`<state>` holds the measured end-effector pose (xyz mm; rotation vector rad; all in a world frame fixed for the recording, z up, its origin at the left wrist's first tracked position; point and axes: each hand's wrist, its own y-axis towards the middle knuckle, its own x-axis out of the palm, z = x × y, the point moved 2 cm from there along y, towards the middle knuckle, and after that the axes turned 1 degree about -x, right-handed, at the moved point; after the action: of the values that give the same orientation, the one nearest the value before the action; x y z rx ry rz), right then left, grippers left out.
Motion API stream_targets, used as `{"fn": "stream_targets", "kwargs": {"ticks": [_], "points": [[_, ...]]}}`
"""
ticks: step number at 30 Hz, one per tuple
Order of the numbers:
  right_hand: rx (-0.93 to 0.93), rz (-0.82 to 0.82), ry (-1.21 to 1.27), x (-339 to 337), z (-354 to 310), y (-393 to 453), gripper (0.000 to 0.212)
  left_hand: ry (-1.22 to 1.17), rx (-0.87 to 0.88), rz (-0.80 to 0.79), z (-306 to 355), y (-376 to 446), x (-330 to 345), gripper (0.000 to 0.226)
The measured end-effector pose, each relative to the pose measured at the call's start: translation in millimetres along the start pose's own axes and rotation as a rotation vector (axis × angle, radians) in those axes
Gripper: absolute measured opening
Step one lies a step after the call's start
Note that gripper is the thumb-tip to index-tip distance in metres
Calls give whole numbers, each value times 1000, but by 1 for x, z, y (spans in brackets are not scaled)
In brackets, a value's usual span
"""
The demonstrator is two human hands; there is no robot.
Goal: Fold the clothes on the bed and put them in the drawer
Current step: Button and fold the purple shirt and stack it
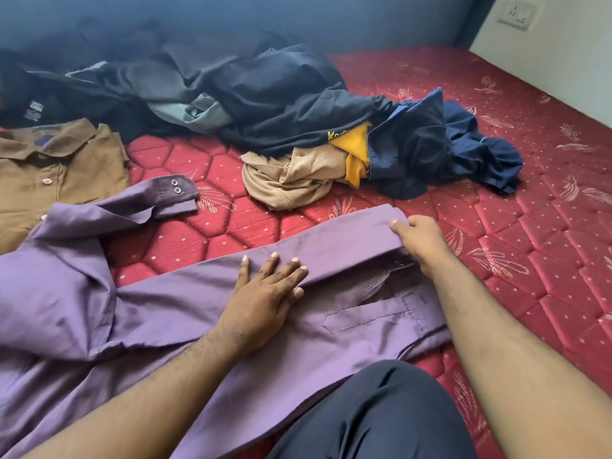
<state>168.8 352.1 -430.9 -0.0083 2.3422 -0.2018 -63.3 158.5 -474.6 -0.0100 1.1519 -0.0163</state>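
While the left hand [265,293] presses flat on the purple shirt [139,313] near the bed's [546,243] front edge, the right hand [419,241] pinches its cuff; the soft, light cloth probably handles best by the seams.

Under my hands: shirt [185,313], plain purple. At 10 o'clock: second shirt [49,170], brown. Mattress [496,226], red, quilted in hexagons with pale leaf sprigs and dots. At 12 o'clock: heap [281,94] of navy, grey and black, with beige [291,180] and yellow [356,150] pieces.
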Motion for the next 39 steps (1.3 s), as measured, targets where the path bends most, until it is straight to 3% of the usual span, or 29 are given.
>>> {"fn": "stream_targets", "kwargs": {"ticks": [3, 4, 6, 7, 9, 11, 12, 17, 20, 22, 24, 26, 27, 28, 31, 32, 35, 39], "points": [[-21, 64, -270, -1, 1, -20, 12, 154, 10, -101, -2, -3, 6, 105], [-97, 156, -337, -2, 1, -29, 30, 190, 12, -120, 0, -3, 7, 107], [-468, 353, -293, 6, -11, -46, 45, 186, -6, -100, 5, 3, 6, 106], [-653, 333, -256, 18, -17, -52, 45, 169, -26, -85, 8, 7, 6, 105], [-853, 14, -344, 54, -27, -59, 53, 123, -93, -94, 9, 15, 10, 108], [-828, -334, -579, 85, -22, -61, 64, 132, -164, -111, 9, 17, 18, 106], [-774, -416, -687, 90, -13, -57, 68, 167, -181, -115, 8, 17, 22, 102], [-491, -411, -735, 70, 12, -17, 88, 157, -312, -126, -23, 8, 17, 104], [-444, -445, -843, 70, 8, -19, 96, 183, -493, -124, -72, -25, -5, 105], [-399, -436, -961, 68, -3, -26, 91, 199, -541, -121, -88, -52, -26, 105], [-428, -385, -1039, 68, -26, -40, 79, 159, -388, 40, -84, -76, -54, 93], [-538, -362, -1012, 80, -56, -64, 70, 172, -234, 404, -83, -99, -84, 61], [-591, -362, -973, 88, -70, -78, 68, 199, -285, 585, -91, -111, -99, 50], [-636, -377, -943, 97, -84, -94, 67, 194, -441, 658, -102, -122, -113, 49], [-883, -289, -884, 132, -130, -152, 64, -43, -1109, 465, -152, -169, -141, 64], [-989, -207, -855, 140, -144, -168, 64, -123, -1162, 417, -161, -178, -142, 59], [-1186, -79, -728, 165, -186, -213, 64, -205, -909, 538, -172, -196, -150, 26], [-1121, -204, -669, 199, -225, -247, 79, -633, -613, 590, -157, -228, -161, 9]]}}
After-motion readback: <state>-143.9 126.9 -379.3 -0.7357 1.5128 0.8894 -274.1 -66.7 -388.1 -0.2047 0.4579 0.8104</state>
